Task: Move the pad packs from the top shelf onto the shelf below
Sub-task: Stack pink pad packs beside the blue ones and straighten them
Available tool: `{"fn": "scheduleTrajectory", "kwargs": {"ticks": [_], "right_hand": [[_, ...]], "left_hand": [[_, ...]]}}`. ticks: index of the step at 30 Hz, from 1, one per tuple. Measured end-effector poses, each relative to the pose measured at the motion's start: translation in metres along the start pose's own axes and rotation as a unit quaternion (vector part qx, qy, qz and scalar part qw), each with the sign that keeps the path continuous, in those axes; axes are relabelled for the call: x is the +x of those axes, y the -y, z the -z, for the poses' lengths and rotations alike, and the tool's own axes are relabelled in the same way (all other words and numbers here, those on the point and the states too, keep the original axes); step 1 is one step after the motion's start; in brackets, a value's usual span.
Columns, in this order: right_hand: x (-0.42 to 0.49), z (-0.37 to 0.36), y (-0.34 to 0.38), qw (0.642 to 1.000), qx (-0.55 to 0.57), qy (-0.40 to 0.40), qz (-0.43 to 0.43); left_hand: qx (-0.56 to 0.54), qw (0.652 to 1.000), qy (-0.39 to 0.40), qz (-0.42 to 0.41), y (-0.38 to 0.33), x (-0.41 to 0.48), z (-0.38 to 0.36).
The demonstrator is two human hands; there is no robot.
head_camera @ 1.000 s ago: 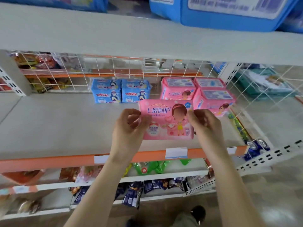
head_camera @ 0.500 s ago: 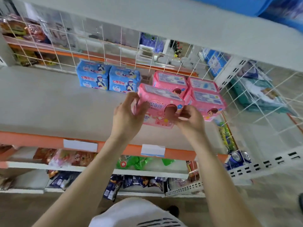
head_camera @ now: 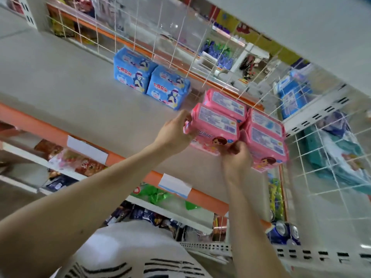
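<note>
A pink pad pack [head_camera: 215, 128] sits low over the grey shelf [head_camera: 80, 93], gripped at its left end by my left hand [head_camera: 176, 133] and at its front right corner by my right hand [head_camera: 236, 157]. It lies directly in front of another pink pack [head_camera: 224, 103] and touches the pink packs to its right, one at the front [head_camera: 267, 147] and one behind [head_camera: 265, 121]. Two blue pad packs [head_camera: 132, 71] [head_camera: 168, 89] stand further left against the wire back. The underside of the shelf above [head_camera: 301, 17] fills the top right.
A white wire grid [head_camera: 160, 37] backs the shelf and a wire divider [head_camera: 321, 157] closes its right end. An orange front edge with price labels [head_camera: 174, 185] runs below my arms. Snack bags and cans fill the lower shelves.
Both hands have carried the pink pack forward and down, turning it from upright to flat, and set it against the other pink packs. The view has tilted.
</note>
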State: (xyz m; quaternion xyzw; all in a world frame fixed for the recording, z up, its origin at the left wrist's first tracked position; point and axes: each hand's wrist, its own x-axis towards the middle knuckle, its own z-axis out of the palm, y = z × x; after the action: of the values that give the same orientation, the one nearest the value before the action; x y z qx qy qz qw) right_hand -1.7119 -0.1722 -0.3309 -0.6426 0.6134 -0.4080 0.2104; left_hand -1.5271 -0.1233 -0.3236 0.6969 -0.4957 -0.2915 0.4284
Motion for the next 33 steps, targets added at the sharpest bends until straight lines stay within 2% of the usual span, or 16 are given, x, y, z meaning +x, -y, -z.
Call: {"fn": "scheduleTrajectory", "kwargs": {"ticks": [8,13,15,17,20,23,28,33], "right_hand": [[0.002,0.013,-0.009,0.996,-0.069,-0.049,0.002],[-0.009,0.031,-0.012,0.986,-0.036,-0.150,0.059],[-0.007,0.041,-0.017,0.981,-0.045,-0.183,0.054],[-0.001,0.052,-0.022,0.983,-0.068,-0.165,0.035],[0.010,0.060,-0.027,0.988,-0.124,-0.085,0.025],[0.014,0.058,-0.029,0.987,-0.156,-0.017,0.028],[0.011,0.051,-0.033,0.984,-0.162,-0.042,0.053],[0.018,0.047,-0.039,0.983,-0.167,-0.049,0.056]], "left_hand": [[0.009,1.000,0.012,-0.007,-0.012,0.021,-0.010],[0.018,0.999,0.027,0.006,-0.006,0.025,-0.015],[0.010,1.000,0.012,0.004,-0.004,0.022,-0.017],[0.042,0.998,-0.010,-0.046,-0.004,0.016,-0.020],[0.133,0.983,-0.010,-0.123,-0.009,0.011,-0.028],[0.188,0.974,0.000,-0.129,-0.011,0.011,-0.038],[0.174,0.977,-0.039,-0.115,-0.015,0.016,-0.043],[0.229,0.964,-0.070,-0.112,-0.019,0.018,-0.052]]}}
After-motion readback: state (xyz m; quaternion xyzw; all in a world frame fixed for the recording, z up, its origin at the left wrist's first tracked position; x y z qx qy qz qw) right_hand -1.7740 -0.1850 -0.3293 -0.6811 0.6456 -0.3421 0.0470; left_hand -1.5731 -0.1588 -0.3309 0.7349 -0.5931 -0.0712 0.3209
